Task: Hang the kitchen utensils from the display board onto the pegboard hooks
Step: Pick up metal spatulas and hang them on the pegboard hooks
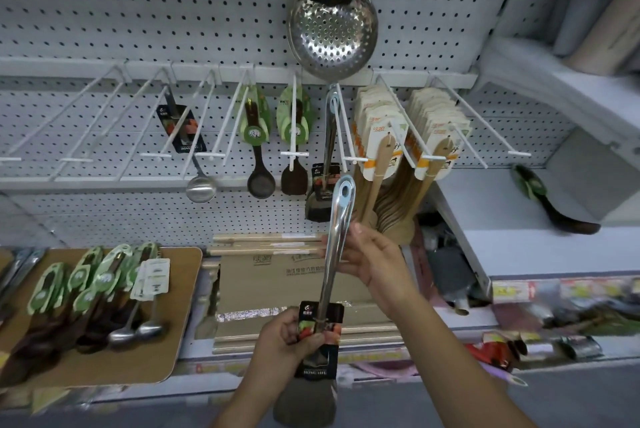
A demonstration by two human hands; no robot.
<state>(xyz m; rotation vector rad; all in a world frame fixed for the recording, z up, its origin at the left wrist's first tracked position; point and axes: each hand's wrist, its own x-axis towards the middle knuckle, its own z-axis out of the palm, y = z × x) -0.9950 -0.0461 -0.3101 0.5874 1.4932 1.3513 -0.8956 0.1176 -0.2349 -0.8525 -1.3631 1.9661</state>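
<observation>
I hold a steel spatula (337, 216) upright in front of the pegboard (104, 12). My left hand (289, 336) grips it low, at its black label card. My right hand (372, 259) pinches the handle higher up. The hanging hole at the handle's tip sits just below a white hook (341, 126) that carries a similar steel spatula. The brown display board (180, 289) at lower left holds several green-carded dark spoons and two steel ladles (138, 330).
A large steel skimmer (332, 32) hangs above. Other hooks carry a small ladle (201, 187), two dark wooden utensils, and packs of light wooden spatulas (384, 150). Empty hooks stand at the left. A cardboard box (294, 275) sits on the shelf below.
</observation>
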